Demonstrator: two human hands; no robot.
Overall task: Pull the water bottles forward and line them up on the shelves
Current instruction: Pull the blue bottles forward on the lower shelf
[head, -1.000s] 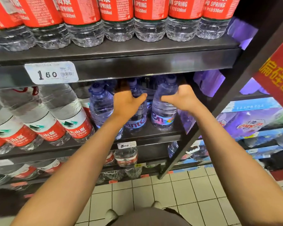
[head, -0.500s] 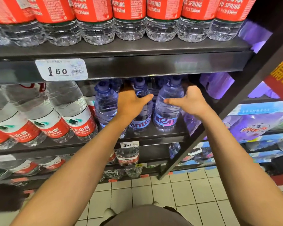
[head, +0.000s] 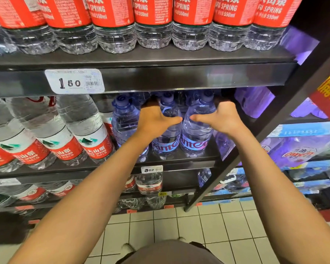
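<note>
Behind two clear blue-tinted plastic bottles on the dark metal middle shelf (head: 179, 159), fingers hidden, curled round the bottle shoulders, thumbs nearly meeting in front. Left hand (head: 156, 119) gripping the left blue-tinted bottle (head: 166, 141); right hand (head: 221, 117) gripping the right blue-tinted bottle (head: 195, 138), touching side by side, near the front edge. Third matching blue-capped bottle (head: 125, 121) just left. Beside it, large ribbed clear bottles with red labels (head: 88, 134), leaning. Overhead, seven smaller red-labelled bottles (head: 152, 25) above a white price tag (head: 74, 81).
</note>
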